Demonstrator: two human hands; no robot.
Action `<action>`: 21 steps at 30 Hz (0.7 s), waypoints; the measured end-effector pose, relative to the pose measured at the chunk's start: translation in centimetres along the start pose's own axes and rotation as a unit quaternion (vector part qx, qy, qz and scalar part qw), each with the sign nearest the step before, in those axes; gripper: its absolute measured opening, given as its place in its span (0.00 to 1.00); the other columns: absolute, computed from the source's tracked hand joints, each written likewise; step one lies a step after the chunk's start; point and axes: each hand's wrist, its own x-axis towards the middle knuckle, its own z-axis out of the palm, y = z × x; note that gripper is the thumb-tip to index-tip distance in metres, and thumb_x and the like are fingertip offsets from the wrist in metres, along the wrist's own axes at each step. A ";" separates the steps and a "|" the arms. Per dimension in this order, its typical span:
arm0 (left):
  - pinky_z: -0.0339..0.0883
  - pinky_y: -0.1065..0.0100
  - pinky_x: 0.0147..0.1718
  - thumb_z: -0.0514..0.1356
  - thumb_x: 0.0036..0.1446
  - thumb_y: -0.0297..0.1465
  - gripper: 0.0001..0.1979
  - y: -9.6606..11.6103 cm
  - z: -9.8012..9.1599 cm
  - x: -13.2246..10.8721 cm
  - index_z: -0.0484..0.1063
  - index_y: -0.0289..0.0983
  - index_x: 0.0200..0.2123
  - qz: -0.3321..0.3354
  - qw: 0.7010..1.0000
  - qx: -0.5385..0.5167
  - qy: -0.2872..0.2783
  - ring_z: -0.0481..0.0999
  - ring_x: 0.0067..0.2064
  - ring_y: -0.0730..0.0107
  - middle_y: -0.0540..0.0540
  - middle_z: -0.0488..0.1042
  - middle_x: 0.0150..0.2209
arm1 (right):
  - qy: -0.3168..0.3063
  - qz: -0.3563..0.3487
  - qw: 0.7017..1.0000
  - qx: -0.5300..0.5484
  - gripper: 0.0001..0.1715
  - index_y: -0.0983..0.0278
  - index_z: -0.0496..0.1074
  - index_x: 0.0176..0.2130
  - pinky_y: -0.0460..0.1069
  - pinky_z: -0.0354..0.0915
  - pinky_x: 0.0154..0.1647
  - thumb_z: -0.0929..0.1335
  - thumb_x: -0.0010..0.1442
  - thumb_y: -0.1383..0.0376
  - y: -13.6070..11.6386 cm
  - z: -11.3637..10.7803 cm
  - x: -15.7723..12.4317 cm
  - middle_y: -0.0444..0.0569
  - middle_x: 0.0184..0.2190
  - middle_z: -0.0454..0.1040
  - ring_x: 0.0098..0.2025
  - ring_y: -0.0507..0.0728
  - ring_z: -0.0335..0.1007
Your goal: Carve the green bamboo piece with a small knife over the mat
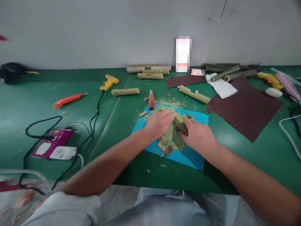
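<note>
My right hand (198,134) is wrapped round a short bamboo tube (180,123), its dark hollow end facing me. At the tube's far left end, my left hand (160,123) is closed with fingers pressed together; what lies in them is hidden and slightly blurred. Both hands are above a blue sheet (191,160) strewn with pale bamboo shavings (170,138) and small bamboo chips (168,150). A knife with a short reddish handle (151,101) lies at the sheet's top left edge.
Left lie an orange utility knife (68,100), a yellow hot glue gun (109,83) and a purple power strip (53,142) with cords. Bamboo pieces (150,76) line the wall near a phone (183,53). Brown sandpaper (246,110) and white paper (222,86) lie right.
</note>
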 end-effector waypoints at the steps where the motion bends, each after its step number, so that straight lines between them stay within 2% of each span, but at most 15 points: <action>1: 0.74 0.67 0.40 0.50 0.73 0.35 0.19 0.0 0.0 0.0 0.77 0.39 0.56 0.015 1.000 -0.003 -0.011 0.79 0.42 0.65 0.43 0.79 0.42 | 0.000 -0.001 1.000 -0.001 0.13 0.63 0.71 0.44 0.52 0.57 0.30 0.66 0.66 0.57 0.0 0.0 0.0 0.54 0.42 0.79 0.42 0.61 0.76; 6: 0.74 0.67 0.41 0.50 0.73 0.34 0.19 0.2 0.0 -0.1 0.77 0.37 0.55 -0.021 1.000 0.012 0.017 0.78 0.42 0.66 0.42 0.79 0.40 | 0.009 0.005 1.000 0.004 0.13 0.63 0.71 0.44 0.51 0.58 0.31 0.66 0.66 0.56 0.0 0.1 -0.1 0.54 0.41 0.79 0.41 0.61 0.77; 10: 0.75 0.66 0.41 0.50 0.73 0.34 0.19 -0.1 0.1 -0.2 0.77 0.38 0.56 0.025 1.000 0.005 -0.003 0.79 0.42 0.65 0.43 0.79 0.41 | 0.004 -0.007 1.000 0.000 0.13 0.63 0.71 0.44 0.51 0.58 0.31 0.66 0.66 0.57 -0.1 0.1 -0.1 0.54 0.42 0.79 0.42 0.62 0.77; 14: 0.75 0.65 0.42 0.50 0.73 0.33 0.19 -0.8 0.0 0.0 0.78 0.35 0.54 -0.008 0.999 0.017 0.037 0.79 0.43 0.64 0.41 0.80 0.41 | 0.007 0.002 1.000 -0.002 0.14 0.63 0.71 0.44 0.52 0.58 0.31 0.66 0.66 0.56 -0.2 0.1 -0.1 0.55 0.42 0.79 0.41 0.62 0.77; 18: 0.75 0.65 0.42 0.50 0.73 0.34 0.19 -0.7 0.1 0.0 0.77 0.37 0.56 0.028 1.000 0.001 0.005 0.79 0.43 0.64 0.42 0.80 0.41 | 0.000 -0.002 1.000 0.000 0.14 0.63 0.71 0.44 0.51 0.57 0.30 0.66 0.66 0.56 -0.1 0.2 0.0 0.54 0.40 0.79 0.41 0.62 0.77; 21: 0.75 0.64 0.41 0.51 0.73 0.33 0.18 -0.6 0.0 0.1 0.78 0.36 0.54 0.001 0.999 0.007 0.036 0.79 0.42 0.64 0.41 0.80 0.40 | 0.010 0.000 1.000 -0.003 0.14 0.63 0.71 0.44 0.52 0.57 0.30 0.66 0.66 0.55 -0.1 0.3 0.0 0.54 0.41 0.79 0.41 0.62 0.77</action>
